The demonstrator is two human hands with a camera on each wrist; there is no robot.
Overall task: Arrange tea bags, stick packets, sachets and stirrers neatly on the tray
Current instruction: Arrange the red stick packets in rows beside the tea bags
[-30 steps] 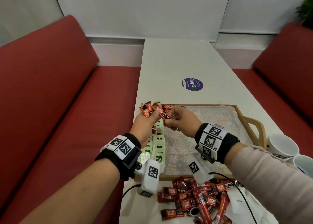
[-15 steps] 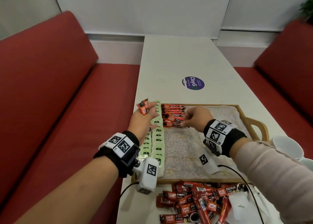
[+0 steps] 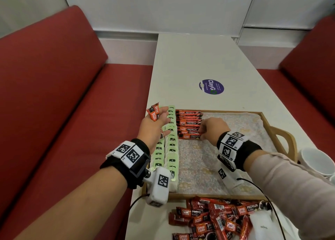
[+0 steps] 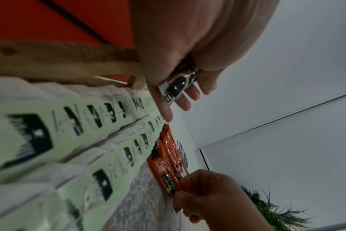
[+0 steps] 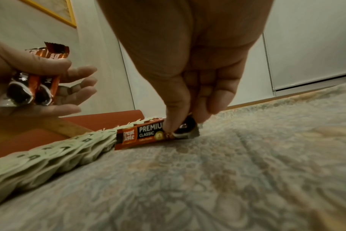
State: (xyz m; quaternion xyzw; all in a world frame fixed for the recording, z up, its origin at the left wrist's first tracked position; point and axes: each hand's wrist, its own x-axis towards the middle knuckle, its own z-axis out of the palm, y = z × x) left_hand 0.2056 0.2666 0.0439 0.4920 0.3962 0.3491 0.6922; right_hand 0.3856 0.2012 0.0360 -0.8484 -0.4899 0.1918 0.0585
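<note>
Tray [image 3: 277, 131]: pale wood rim and handle, matt, lined with a printed floral cloth [image 3: 199, 160] of soft, woven look. Stick packets [image 3: 189, 123]: glossy red-orange foil film, crimped at the ends; tea bags [image 3: 172, 149]: matt pale-green paper tags on white paper envelopes. Table [image 3: 190, 62]: smooth off-white laminate; benches [image 3: 54, 94]: red matt upholstery; cups [image 3: 315, 161]: glazed white ceramic.

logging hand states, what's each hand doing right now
Left hand: holds two spare coffee stick packets.
Right hand: pinches the end of the nearest coffee stick packet in the tray row.
</note>
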